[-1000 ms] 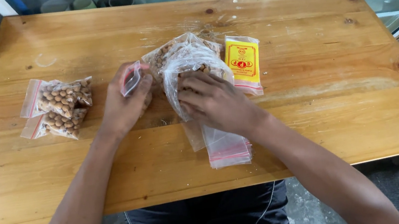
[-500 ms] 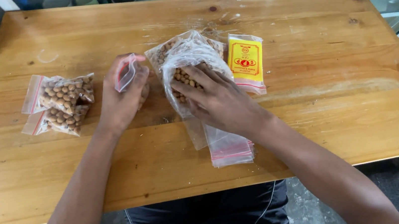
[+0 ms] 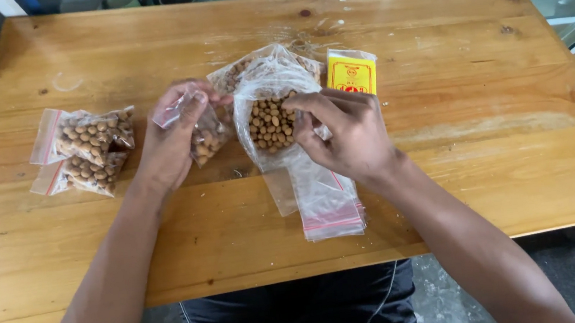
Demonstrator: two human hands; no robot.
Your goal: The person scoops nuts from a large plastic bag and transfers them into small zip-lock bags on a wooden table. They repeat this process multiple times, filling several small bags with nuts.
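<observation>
Now the left hand [image 3: 173, 140] pinches a small bag [image 3: 206, 131] of nuts, and the right hand [image 3: 346, 133] grips the big bag [image 3: 271, 113]. If either bag tips, nuts may spill on the counter [image 3: 477, 118].

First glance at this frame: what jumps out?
The big clear bag of nuts at the table's centre, with the right hand at its side. Next, the left hand holds a small zip bag partly filled with nuts. Two filled small bags lie at the left, and a yellow packet sits behind the big bag.
</observation>
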